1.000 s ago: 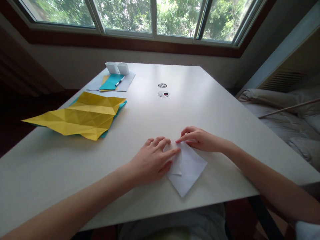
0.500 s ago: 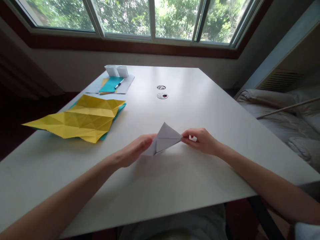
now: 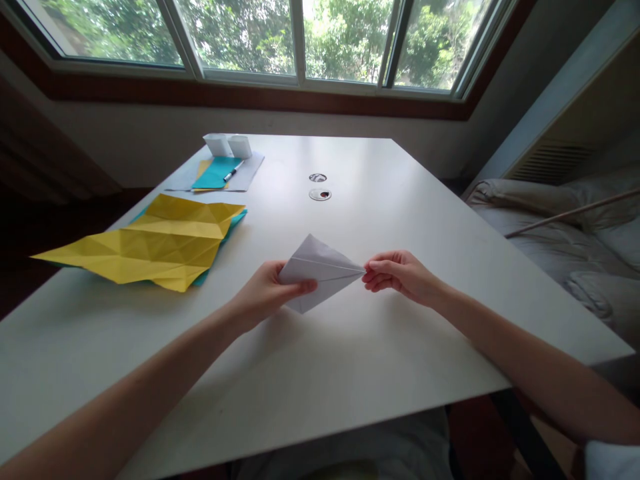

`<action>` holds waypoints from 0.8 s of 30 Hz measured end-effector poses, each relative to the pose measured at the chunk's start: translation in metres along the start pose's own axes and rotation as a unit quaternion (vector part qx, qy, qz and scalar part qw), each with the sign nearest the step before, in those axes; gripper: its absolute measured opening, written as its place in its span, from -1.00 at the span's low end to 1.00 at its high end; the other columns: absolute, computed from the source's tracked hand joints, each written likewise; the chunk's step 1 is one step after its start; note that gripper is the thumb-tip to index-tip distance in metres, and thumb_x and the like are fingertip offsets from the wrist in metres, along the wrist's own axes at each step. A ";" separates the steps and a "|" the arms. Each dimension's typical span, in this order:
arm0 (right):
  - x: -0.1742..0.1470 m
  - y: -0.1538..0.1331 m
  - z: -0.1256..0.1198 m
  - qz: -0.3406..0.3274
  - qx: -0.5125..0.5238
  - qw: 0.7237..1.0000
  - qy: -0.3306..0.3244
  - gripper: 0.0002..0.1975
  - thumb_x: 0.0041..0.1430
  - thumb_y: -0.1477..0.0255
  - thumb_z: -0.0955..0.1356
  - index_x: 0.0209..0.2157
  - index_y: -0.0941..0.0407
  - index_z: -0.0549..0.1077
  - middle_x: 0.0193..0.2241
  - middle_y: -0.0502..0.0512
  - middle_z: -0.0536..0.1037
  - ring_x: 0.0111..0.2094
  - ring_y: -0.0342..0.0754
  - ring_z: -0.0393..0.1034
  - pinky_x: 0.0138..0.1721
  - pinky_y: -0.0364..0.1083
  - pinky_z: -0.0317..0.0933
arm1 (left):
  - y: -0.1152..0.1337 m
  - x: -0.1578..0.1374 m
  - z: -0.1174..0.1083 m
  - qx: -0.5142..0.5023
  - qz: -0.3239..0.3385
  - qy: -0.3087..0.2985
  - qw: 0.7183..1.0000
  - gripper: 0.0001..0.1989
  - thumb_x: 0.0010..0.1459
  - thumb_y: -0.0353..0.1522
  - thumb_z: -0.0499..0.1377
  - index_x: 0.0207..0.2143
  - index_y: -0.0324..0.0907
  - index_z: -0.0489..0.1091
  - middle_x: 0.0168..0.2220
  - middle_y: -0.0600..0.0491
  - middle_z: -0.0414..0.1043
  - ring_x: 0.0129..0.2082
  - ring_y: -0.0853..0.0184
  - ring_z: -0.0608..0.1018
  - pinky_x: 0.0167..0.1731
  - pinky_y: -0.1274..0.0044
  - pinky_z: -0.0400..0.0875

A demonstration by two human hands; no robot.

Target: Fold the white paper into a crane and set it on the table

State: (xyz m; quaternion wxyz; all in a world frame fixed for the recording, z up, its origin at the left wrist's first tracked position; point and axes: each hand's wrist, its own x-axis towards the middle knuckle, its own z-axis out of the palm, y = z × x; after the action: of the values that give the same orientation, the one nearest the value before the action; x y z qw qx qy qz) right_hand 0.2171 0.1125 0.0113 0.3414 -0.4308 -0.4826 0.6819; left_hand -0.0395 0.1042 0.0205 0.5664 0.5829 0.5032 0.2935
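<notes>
One folded white paper (image 3: 318,257) is gripped by the left hand (image 3: 271,287), its tip pinched by the right hand (image 3: 397,272).

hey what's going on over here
A person is handling a folded white paper over the table. The left hand grips its wide end, thumb on top, while the fingertips of the right hand pinch its pointed end. A creased yellow sheet lies to the left, and a pen rests farther back.
</notes>
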 end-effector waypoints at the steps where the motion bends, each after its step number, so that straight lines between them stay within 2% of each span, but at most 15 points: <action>1: 0.000 -0.001 0.000 -0.007 -0.012 1.000 0.000 -0.78 -0.04 0.32 0.42 -0.43 0.22 0.51 -0.51 0.10 0.55 -0.48 -0.16 0.46 -0.38 -0.17 0.35 | 0.000 0.000 0.000 0.002 0.001 0.000 1.000 -0.62 -0.18 -0.24 0.32 -0.31 -0.30 0.47 -0.39 0.00 0.50 -0.41 0.25 0.48 -0.44 0.53 0.34; 6: -0.001 0.000 0.000 -0.020 -0.059 0.998 -0.005 -0.77 -0.08 0.33 0.45 -0.43 0.23 0.51 -0.55 0.06 0.53 -0.52 -0.18 0.44 -0.43 -0.20 0.34 | 0.000 0.000 0.001 0.015 0.005 -0.006 1.000 -0.60 -0.19 -0.20 0.31 -0.33 -0.30 0.48 -0.40 -0.01 0.50 -0.41 0.24 0.48 -0.46 0.52 0.36; 12: -0.002 0.002 -0.001 0.008 0.039 0.997 -0.062 -0.80 0.00 0.35 0.42 -0.38 0.21 0.50 -0.51 0.04 0.55 -0.49 -0.20 0.45 -0.36 -0.19 0.35 | -0.004 0.002 0.000 -0.020 0.002 -0.008 1.000 -0.62 -0.18 -0.23 0.32 -0.30 -0.28 0.48 -0.38 0.01 0.51 -0.42 0.28 0.48 -0.46 0.55 0.36; 17: -0.002 0.001 -0.001 0.021 0.096 0.992 -0.076 -0.82 0.02 0.35 0.41 -0.38 0.19 0.50 -0.48 0.07 0.57 -0.47 -0.19 0.47 -0.35 -0.19 0.36 | -0.007 0.004 -0.001 -0.042 0.008 -0.006 0.999 -0.64 -0.18 -0.26 0.33 -0.31 -0.27 0.48 -0.36 0.01 0.51 -0.40 0.28 0.49 -0.43 0.54 0.37; 24: -0.003 0.000 0.001 0.011 0.067 0.996 -0.063 -0.85 -0.02 0.41 0.43 -0.41 0.21 0.50 -0.53 0.03 0.56 -0.50 -0.21 0.46 -0.38 -0.22 0.36 | -0.006 0.002 -0.001 -0.046 0.019 -0.015 0.999 -0.71 -0.17 -0.28 0.34 -0.36 -0.26 0.49 -0.42 0.06 0.50 -0.43 0.34 0.47 -0.44 0.58 0.36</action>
State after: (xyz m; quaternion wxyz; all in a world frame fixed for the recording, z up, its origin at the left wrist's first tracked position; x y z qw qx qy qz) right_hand 0.2171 0.1096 0.0120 0.3306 -0.3682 -0.4517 0.7423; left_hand -0.0413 0.1057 0.0147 0.5943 0.5699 0.4698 0.3183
